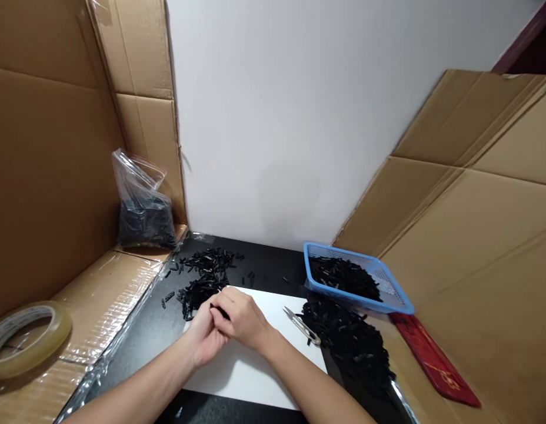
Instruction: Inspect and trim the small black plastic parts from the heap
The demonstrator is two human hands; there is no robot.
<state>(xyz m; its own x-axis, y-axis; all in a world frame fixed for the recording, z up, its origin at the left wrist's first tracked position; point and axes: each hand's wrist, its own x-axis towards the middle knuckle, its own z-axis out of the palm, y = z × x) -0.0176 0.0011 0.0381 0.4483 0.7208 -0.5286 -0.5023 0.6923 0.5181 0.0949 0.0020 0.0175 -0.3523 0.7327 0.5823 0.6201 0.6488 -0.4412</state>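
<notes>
My left hand and my right hand are brought together above the white sheet. Small black pieces show between them, partly covered by the curled fingers; their exact kind is hard to make out. The left hand cups them from below, while the right hand's fingers close over the top. Just beyond the hands lies a loose heap of small, narrow black pieces. A pair of thread snips rests on the sheet's right side, blades pointing away to the left.
A blue plastic basket of black pieces stands at the back right, with a larger black pile before it. A filled zip bag, a tape roll and a red packet lie around. Cardboard walls flank the table.
</notes>
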